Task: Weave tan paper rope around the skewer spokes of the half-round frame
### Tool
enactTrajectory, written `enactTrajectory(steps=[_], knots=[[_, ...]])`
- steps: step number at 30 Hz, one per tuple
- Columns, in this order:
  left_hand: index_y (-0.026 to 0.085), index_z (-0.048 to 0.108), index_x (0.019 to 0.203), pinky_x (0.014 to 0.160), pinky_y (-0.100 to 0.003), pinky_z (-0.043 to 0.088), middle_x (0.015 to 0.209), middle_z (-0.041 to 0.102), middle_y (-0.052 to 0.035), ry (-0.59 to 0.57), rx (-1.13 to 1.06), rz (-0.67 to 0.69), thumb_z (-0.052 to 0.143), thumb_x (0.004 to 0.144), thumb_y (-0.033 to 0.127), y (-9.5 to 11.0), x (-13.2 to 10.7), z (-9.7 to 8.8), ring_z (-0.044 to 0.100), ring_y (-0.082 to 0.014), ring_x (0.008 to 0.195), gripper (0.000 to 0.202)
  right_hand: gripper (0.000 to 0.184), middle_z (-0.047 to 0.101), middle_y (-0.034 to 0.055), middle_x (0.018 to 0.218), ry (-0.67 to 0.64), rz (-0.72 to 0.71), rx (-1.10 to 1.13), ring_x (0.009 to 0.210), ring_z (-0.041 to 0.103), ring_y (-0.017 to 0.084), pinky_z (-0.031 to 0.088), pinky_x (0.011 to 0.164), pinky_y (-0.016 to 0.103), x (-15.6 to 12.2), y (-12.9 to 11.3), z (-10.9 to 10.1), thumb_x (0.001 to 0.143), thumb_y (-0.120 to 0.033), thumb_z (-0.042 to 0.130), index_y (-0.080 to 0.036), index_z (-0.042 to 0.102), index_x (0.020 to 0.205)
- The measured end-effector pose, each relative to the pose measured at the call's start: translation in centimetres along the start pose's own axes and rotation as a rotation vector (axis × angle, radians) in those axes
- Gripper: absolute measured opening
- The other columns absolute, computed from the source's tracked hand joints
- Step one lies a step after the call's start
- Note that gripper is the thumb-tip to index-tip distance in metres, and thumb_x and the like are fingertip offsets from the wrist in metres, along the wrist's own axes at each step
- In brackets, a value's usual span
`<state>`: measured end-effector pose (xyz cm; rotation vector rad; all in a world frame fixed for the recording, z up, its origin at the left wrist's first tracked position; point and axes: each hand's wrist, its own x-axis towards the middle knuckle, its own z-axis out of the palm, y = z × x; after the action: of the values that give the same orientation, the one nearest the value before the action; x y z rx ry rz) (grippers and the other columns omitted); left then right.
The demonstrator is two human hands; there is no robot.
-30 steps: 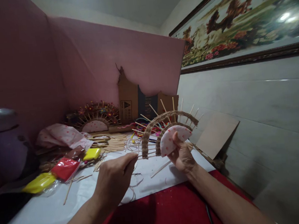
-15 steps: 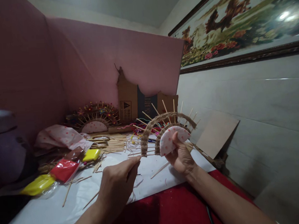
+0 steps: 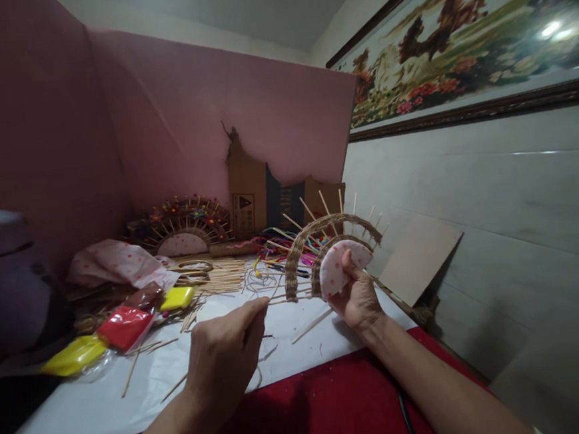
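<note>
My right hand (image 3: 359, 298) grips a half-round woven fan piece (image 3: 328, 237) by its white, pink-dotted fabric centre (image 3: 341, 266), holding it upright above the white sheet. Thin wooden sticks fan out from its brown woven arches. My left hand (image 3: 225, 356) is closed in a pinch at the lower left end of the piece, on a thin brown weaving strand (image 3: 270, 300) that leads to the outer arch.
A finished decorated fan (image 3: 183, 229) leans at the back by a cardboard box (image 3: 250, 196). Loose sticks (image 3: 214, 280), coloured cords (image 3: 272, 252), red and yellow packets (image 3: 122, 327), dotted cloth (image 3: 117, 264), a purple pot (image 3: 4, 279) and a leaning board (image 3: 417, 257) surround the white sheet (image 3: 84, 410).
My right hand has shifted the fan piece slightly right and turned it. My left hand has stayed pinched at its lower left end.
</note>
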<state>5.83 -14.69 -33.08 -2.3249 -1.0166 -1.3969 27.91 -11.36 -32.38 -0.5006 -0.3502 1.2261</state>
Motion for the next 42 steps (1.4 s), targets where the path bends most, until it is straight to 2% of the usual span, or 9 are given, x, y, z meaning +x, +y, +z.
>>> enactTrajectory(steps=[7,15,16,18,20,22,30,38,42], knots=[[0.017,0.067,0.095,0.052,-0.024,0.045,0.07,0.072,-0.0029,-0.09,-0.101,-0.11,0.048,0.084,0.019,0.4,0.1,-0.5,0.063,-0.0137,0.053,0.022,0.015,0.071,-0.0033,0.065,-0.052,0.007,0.032,0.053,0.064,0.011,0.052,0.051,0.021,0.0,-0.4,0.1,0.064,-0.029,0.074,-0.019,0.066,0.073],[0.022,0.069,0.1,0.072,-0.029,0.049,0.1,0.071,-0.006,-0.19,-0.475,-0.335,0.05,0.083,0.027,0.2,-0.4,0.6,0.066,-0.0186,0.083,0.025,0.015,0.071,-0.0025,0.065,-0.011,0.063,0.041,0.054,0.064,0.012,0.051,0.048,0.021,0.3,0.5,-0.3,0.066,-0.028,0.073,-0.019,0.065,0.076],[0.022,0.07,0.098,0.07,-0.028,0.049,0.096,0.072,-0.0059,-0.183,-0.564,-0.394,0.052,0.082,0.027,0.2,-0.3,0.7,0.065,-0.0177,0.08,0.025,0.015,0.071,-0.0026,0.067,-0.015,0.078,0.051,0.055,0.064,0.012,0.052,0.049,0.02,0.3,0.6,-0.4,0.066,-0.028,0.073,-0.02,0.065,0.077],[0.02,0.071,0.095,0.054,-0.023,0.046,0.071,0.07,-0.0032,-0.201,-0.764,-0.552,0.056,0.078,0.029,0.4,-0.2,0.9,0.059,-0.0128,0.06,0.024,0.016,0.071,-0.0024,0.07,-0.024,0.096,0.078,0.059,0.065,0.011,0.053,0.055,0.021,0.3,0.8,-0.4,0.067,-0.027,0.073,-0.02,0.065,0.079],[0.018,0.072,0.091,0.039,-0.019,0.032,0.045,0.051,0.0038,-0.261,-0.944,-0.71,0.059,0.074,0.031,0.7,0.0,1.1,0.038,-0.0065,0.04,0.025,0.018,0.072,-0.0019,0.073,-0.04,0.107,0.088,0.06,0.066,0.011,0.054,0.058,0.021,0.2,0.9,-0.5,0.067,-0.027,0.073,-0.02,0.065,0.082],[0.015,0.072,0.087,0.036,-0.018,0.021,0.04,0.032,0.0083,-0.322,-1.053,-0.803,0.06,0.072,0.032,1.0,0.2,1.2,0.022,-0.0039,0.039,0.026,0.021,0.072,-0.0013,0.073,-0.06,0.117,0.071,0.06,0.066,0.012,0.054,0.056,0.022,0.1,0.9,-0.5,0.067,-0.029,0.073,-0.019,0.065,0.083],[0.012,0.071,0.09,0.039,-0.02,0.014,0.049,0.025,0.0073,-0.366,-1.073,-0.774,0.057,0.075,0.033,0.7,-0.6,2.3,0.017,-0.0043,0.044,0.03,0.021,0.072,-0.0002,0.075,-0.118,0.114,0.06,0.061,0.066,0.012,0.056,0.057,0.023,0.2,1.2,-0.6,0.067,-0.029,0.073,-0.018,0.065,0.083],[0.013,0.07,0.096,0.039,-0.02,0.014,0.049,0.029,0.0064,-0.354,-1.035,-0.758,0.056,0.075,0.032,0.6,-0.9,2.5,0.017,-0.0048,0.045,0.031,0.021,0.072,-0.0018,0.071,-0.062,0.105,0.073,0.057,0.065,0.011,0.055,0.051,0.021,-0.1,1.1,-0.2,0.064,-0.026,0.075,-0.019,0.064,0.08],[0.012,0.07,0.097,0.039,-0.02,0.014,0.046,0.028,0.0076,-0.353,-1.021,-0.806,0.057,0.073,0.031,0.6,-0.5,2.4,0.019,-0.0044,0.042,0.033,0.025,0.071,-0.004,0.071,-0.041,0.103,0.062,0.058,0.065,0.011,0.055,0.052,0.02,-0.1,1.2,-0.2,0.06,-0.027,0.078,-0.02,0.063,0.079]])
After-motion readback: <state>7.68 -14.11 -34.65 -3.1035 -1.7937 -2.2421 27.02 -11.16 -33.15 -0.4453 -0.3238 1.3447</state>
